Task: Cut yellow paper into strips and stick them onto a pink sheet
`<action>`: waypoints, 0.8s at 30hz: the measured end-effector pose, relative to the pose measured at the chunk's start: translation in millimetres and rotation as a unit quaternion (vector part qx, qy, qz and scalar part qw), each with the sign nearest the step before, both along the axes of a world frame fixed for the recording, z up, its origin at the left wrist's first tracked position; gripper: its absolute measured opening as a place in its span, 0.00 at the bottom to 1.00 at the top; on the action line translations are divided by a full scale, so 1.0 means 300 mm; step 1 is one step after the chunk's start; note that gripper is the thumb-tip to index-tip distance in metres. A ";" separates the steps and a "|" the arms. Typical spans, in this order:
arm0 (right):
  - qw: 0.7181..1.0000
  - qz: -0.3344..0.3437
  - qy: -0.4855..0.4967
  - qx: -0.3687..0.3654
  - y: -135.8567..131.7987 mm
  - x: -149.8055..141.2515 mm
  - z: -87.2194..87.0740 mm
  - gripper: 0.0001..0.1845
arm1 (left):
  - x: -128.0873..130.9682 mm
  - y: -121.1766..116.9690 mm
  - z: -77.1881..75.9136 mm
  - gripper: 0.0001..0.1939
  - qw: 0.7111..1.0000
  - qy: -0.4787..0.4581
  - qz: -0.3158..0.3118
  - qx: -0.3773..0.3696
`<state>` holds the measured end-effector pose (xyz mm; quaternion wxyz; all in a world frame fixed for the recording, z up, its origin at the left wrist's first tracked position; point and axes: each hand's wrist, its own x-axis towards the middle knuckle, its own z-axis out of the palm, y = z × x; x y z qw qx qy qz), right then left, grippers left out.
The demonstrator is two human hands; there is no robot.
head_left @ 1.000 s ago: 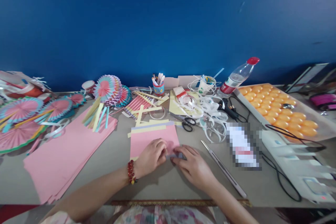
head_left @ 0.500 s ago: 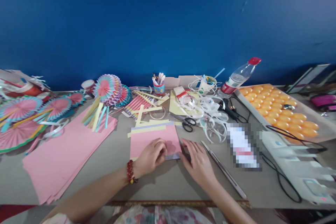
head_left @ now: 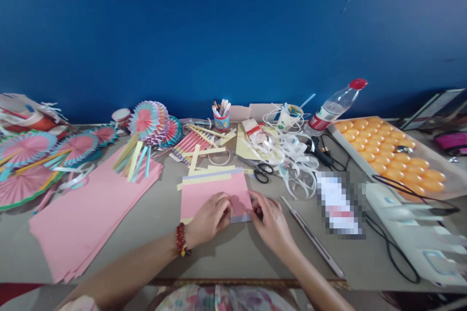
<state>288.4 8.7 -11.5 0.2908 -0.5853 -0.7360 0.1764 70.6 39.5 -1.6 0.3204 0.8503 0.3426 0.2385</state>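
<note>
A pink paper sheet point(head_left: 215, 188) lies flat before me, with pale yellow and lavender strips along its far and near edges. My left hand point(head_left: 209, 218), a red bead bracelet point(head_left: 181, 239) at its wrist, rests on the near part of the sheet. Its fingers are curled and closed against the paper; their tips are partly hidden. At the sheet's right edge is my right hand point(head_left: 272, 218), fingers bent, thumb and forefinger apart near the near right corner. A slim grey craft knife point(head_left: 312, 237) lies just right of that hand.
Pink sheets point(head_left: 91, 218) are stacked at left beside folded paper fans point(head_left: 144, 119). Behind the work sheet are paper strips point(head_left: 195, 158), scissors point(head_left: 263, 172), white ribbon point(head_left: 297, 155) and a pen cup point(head_left: 221, 119). A bottle point(head_left: 330, 112), orange tray point(head_left: 386, 155) and power strip point(head_left: 408, 233) stand right.
My right hand's fingers have bent inward from a flatter, spread pose at the sheet's right edge. My left hand and the sheet stay nearly in place. The view has shifted slightly.
</note>
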 end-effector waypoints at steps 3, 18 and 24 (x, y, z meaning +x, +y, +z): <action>1.000 -0.002 -0.004 -0.004 -0.001 0.000 -0.003 0.19 | 0.000 -0.002 -0.003 0.07 1.000 0.010 -0.002 0.011; 1.000 0.002 -0.010 0.002 -0.009 0.001 -0.011 0.18 | -0.006 -0.002 -0.002 0.06 1.000 0.012 -0.015 0.004; 1.000 0.010 -0.017 0.005 -0.010 0.004 -0.017 0.18 | -0.013 -0.004 0.009 0.10 1.000 0.005 -0.018 -0.010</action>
